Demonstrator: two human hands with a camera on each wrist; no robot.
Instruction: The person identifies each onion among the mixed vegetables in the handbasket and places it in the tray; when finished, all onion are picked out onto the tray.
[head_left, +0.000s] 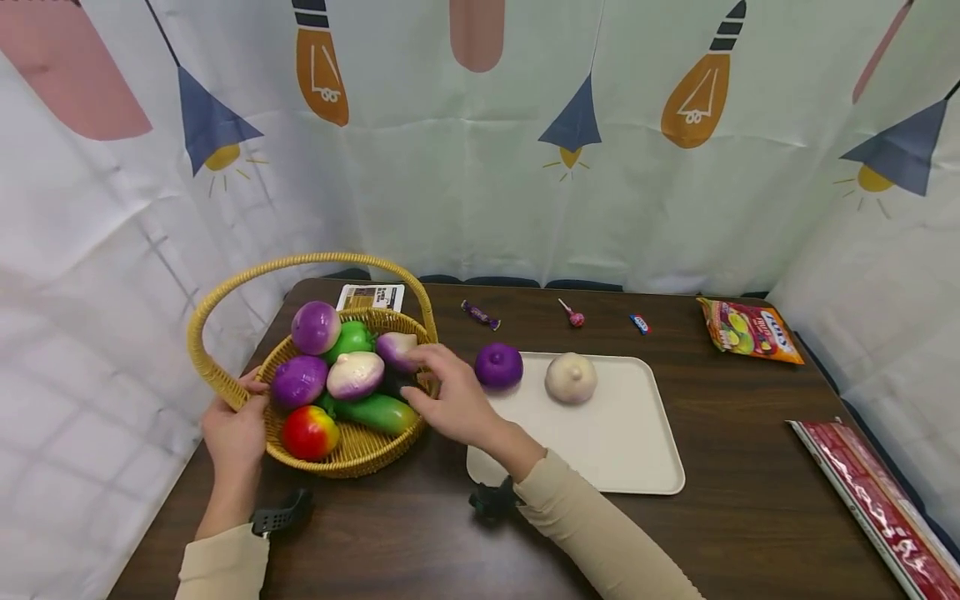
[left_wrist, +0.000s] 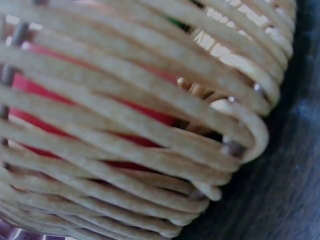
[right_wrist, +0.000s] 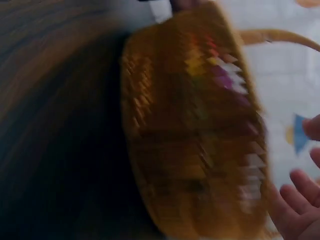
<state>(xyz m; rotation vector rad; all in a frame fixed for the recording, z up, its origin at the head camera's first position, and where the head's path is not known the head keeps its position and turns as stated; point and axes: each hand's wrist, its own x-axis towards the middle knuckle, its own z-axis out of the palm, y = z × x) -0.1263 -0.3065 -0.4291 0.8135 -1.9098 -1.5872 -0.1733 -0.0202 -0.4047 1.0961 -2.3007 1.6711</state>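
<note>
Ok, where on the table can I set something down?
The tray is bare at front right, and so is the table between it and the long red packet. The basket is crowded: vegetables inside, left hand and right hand at it.

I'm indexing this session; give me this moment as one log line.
left hand: holds basket | right hand: at basket's right rim | tray: white bulb on it

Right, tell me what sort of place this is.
Probably a booth set up for tabletop activities: a patterned curtain hangs behind and on both sides of the table, and a basket stands on it.
</note>
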